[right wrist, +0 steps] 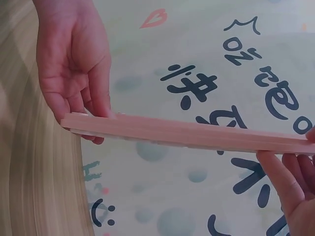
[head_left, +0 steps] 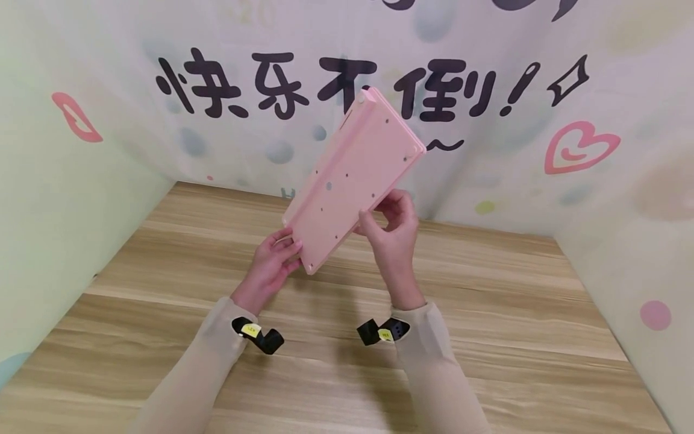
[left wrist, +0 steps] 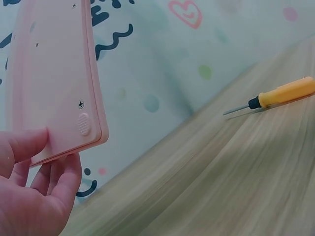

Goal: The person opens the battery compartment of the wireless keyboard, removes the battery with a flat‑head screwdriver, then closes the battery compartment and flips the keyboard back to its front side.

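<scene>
A pink keyboard (head_left: 355, 175) is held tilted above the table, its underside facing the head camera, with several small screws and rubber feet on it. My left hand (head_left: 265, 271) grips its lower short end, thumb on the underside and fingers beneath, as the left wrist view shows. On the long right edge, my right hand (head_left: 398, 238) pinches the board between thumb and fingers. Seen edge-on in the right wrist view, the keyboard (right wrist: 187, 132) spans between both hands; its key side is mostly hidden.
A screwdriver (left wrist: 285, 93) with a yellow handle lies on the wooden table (left wrist: 197, 187) in the left wrist view; the head view does not show it. Behind the table hangs a printed backdrop (head_left: 488, 199) with dark lettering. A pale wall (head_left: 54, 211) stands at the left.
</scene>
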A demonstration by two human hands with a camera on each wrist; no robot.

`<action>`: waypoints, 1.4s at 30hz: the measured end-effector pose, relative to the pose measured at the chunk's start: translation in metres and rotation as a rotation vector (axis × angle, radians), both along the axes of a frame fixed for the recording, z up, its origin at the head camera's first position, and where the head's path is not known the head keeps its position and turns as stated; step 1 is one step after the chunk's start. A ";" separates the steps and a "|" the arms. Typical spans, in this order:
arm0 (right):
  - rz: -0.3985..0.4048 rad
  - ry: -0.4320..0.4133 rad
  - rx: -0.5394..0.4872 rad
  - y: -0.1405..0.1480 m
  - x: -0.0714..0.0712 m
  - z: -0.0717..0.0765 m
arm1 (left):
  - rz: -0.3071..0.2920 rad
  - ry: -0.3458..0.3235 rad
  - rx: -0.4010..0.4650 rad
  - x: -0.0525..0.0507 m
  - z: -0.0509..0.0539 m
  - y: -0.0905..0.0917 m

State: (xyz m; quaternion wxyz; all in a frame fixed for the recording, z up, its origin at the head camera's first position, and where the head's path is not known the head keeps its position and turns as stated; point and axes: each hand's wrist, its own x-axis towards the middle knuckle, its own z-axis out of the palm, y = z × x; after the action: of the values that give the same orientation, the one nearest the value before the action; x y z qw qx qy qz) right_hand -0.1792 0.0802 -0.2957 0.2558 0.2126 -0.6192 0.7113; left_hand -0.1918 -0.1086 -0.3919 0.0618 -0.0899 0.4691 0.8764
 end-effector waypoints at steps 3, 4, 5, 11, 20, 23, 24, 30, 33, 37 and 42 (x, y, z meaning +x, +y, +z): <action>0.018 0.020 -0.014 0.001 -0.001 0.002 | -0.009 0.005 0.004 0.000 0.000 -0.002; 0.021 0.027 -0.021 0.002 -0.001 0.003 | -0.010 0.007 0.004 0.000 0.000 -0.003; 0.025 0.035 -0.025 0.002 -0.001 0.004 | -0.009 0.007 0.003 0.000 0.000 -0.004; 0.037 0.052 -0.046 0.007 -0.005 0.007 | -0.008 0.018 -0.013 0.003 0.001 -0.009; 0.049 0.034 -0.124 0.015 -0.006 0.007 | 0.006 0.024 -0.055 0.003 0.001 -0.016; 0.044 0.021 -0.127 0.015 -0.006 0.007 | 0.001 0.030 -0.071 0.004 0.001 -0.018; 0.034 0.021 -0.120 0.015 -0.007 0.006 | -0.002 0.036 -0.078 0.004 0.001 -0.019; -0.025 0.006 -0.100 0.018 -0.008 0.006 | -0.009 0.055 -0.132 0.005 0.001 -0.024; -0.050 -0.007 -0.122 0.021 -0.009 0.007 | -0.005 0.052 -0.171 0.006 -0.001 -0.028; -0.098 -0.020 -0.125 0.025 -0.011 0.009 | -0.004 0.050 -0.191 0.008 -0.003 -0.033; -0.113 -0.030 -0.108 0.028 -0.012 0.007 | -0.010 0.060 -0.189 0.009 -0.004 -0.038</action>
State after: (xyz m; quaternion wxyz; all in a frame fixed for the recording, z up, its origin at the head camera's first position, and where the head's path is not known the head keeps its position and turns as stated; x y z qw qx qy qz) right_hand -0.1913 0.1086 -0.2885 0.2973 0.1524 -0.5948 0.7311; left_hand -0.1830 -0.1470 -0.3960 0.0434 -0.0670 0.5516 0.8303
